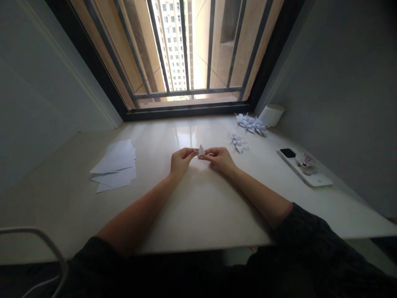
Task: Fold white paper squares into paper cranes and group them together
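Between my two hands, a little above the white sill, is a small folded paper crane with a pointed white flap standing up. My left hand pinches its thin left end between thumb and fingertips. From the other side, the thumb and fingers of my right hand are closed on its right part. My fingers cover much of the paper's lower folds. Beyond my right hand lie a few loose folded paper cranes, and behind them is a larger heap of similar folded paper.
Flat white paper sheets lie in a loose stack at left. A white cylindrical object stands at the back right corner. At right rests a phone with a round grip. A pale cable curves at lower left. A barred window closes the back.
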`<state>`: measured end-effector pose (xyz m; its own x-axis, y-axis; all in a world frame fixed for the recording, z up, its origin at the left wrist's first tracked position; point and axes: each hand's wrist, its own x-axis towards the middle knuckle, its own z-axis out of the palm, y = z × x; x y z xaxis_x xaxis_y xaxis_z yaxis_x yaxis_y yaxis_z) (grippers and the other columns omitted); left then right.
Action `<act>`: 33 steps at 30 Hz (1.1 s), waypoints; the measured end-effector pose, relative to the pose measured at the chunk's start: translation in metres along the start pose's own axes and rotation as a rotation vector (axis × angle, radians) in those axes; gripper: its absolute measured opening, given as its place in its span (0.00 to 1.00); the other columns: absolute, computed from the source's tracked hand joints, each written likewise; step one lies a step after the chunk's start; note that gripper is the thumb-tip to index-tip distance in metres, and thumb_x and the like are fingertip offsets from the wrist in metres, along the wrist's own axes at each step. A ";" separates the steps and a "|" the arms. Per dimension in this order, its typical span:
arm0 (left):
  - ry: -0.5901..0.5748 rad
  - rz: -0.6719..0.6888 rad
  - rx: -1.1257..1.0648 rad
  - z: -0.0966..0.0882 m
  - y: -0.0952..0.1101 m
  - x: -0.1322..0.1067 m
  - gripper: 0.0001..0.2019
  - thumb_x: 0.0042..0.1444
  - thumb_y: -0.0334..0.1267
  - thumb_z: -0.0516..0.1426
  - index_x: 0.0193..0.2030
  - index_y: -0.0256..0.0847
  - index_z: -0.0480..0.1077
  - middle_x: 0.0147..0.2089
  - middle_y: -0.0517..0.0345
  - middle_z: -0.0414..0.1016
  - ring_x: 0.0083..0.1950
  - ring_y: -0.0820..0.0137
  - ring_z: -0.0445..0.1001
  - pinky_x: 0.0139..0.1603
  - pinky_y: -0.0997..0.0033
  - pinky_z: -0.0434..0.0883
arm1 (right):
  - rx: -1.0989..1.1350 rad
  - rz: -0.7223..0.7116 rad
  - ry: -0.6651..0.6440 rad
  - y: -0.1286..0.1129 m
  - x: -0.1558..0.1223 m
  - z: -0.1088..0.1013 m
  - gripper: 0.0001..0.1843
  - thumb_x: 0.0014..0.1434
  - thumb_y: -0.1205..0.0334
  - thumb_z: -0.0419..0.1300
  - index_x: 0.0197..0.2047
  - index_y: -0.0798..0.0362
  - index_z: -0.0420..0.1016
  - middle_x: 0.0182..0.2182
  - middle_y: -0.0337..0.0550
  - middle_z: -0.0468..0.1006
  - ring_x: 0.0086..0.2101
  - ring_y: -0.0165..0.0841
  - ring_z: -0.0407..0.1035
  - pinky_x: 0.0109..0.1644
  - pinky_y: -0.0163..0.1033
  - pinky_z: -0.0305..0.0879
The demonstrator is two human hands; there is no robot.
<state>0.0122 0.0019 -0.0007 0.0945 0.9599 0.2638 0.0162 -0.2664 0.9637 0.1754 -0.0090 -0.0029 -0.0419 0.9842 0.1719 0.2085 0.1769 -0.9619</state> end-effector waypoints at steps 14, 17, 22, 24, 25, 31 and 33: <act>0.063 -0.063 0.021 0.001 0.004 -0.001 0.08 0.46 0.41 0.61 0.30 0.39 0.76 0.35 0.54 0.79 0.36 0.69 0.75 0.40 0.67 0.70 | -0.008 -0.037 -0.012 0.005 0.004 0.002 0.13 0.44 0.52 0.66 0.28 0.54 0.81 0.24 0.44 0.80 0.24 0.31 0.70 0.28 0.35 0.61; 0.068 -0.060 0.038 0.000 0.003 0.000 0.10 0.47 0.43 0.60 0.31 0.38 0.76 0.34 0.54 0.79 0.36 0.69 0.75 0.38 0.68 0.69 | 0.015 -0.033 0.003 0.002 0.003 0.003 0.13 0.44 0.52 0.66 0.27 0.54 0.80 0.25 0.44 0.80 0.25 0.32 0.70 0.28 0.35 0.61; 0.074 -0.037 0.040 0.000 0.001 0.001 0.10 0.48 0.44 0.60 0.30 0.38 0.75 0.32 0.54 0.78 0.35 0.69 0.75 0.38 0.69 0.68 | 0.076 -0.040 0.009 -0.003 0.002 0.004 0.13 0.44 0.52 0.66 0.25 0.55 0.80 0.25 0.45 0.80 0.25 0.32 0.70 0.30 0.36 0.62; 0.081 -0.028 0.038 0.000 0.001 0.001 0.11 0.49 0.44 0.60 0.29 0.38 0.75 0.32 0.54 0.78 0.35 0.70 0.75 0.38 0.69 0.68 | 0.101 -0.040 0.008 -0.003 0.002 0.005 0.12 0.44 0.53 0.66 0.25 0.55 0.79 0.24 0.45 0.80 0.25 0.32 0.70 0.30 0.35 0.62; 0.085 -0.023 0.038 0.000 0.001 0.001 0.11 0.49 0.44 0.60 0.29 0.38 0.75 0.32 0.54 0.78 0.35 0.70 0.75 0.38 0.69 0.68 | 0.112 -0.039 0.009 -0.004 0.002 0.005 0.12 0.44 0.53 0.67 0.25 0.55 0.79 0.24 0.45 0.80 0.25 0.32 0.70 0.30 0.35 0.63; 0.095 -0.004 0.020 0.000 0.001 0.000 0.10 0.49 0.43 0.60 0.29 0.38 0.75 0.31 0.54 0.78 0.34 0.70 0.74 0.38 0.70 0.68 | 0.135 -0.041 0.022 -0.006 0.001 0.006 0.14 0.44 0.52 0.66 0.24 0.55 0.78 0.23 0.45 0.79 0.25 0.31 0.70 0.31 0.36 0.64; 0.096 0.000 0.014 0.001 0.001 0.000 0.10 0.49 0.43 0.60 0.29 0.38 0.75 0.32 0.54 0.78 0.34 0.70 0.74 0.38 0.70 0.68 | 0.142 -0.043 0.028 -0.007 0.001 0.007 0.14 0.44 0.52 0.66 0.23 0.55 0.78 0.23 0.45 0.79 0.25 0.31 0.70 0.31 0.36 0.63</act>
<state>0.0131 0.0011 0.0006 -0.0015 0.9636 0.2672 0.0306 -0.2670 0.9632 0.1676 -0.0096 0.0021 -0.0197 0.9759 0.2173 0.0666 0.2181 -0.9736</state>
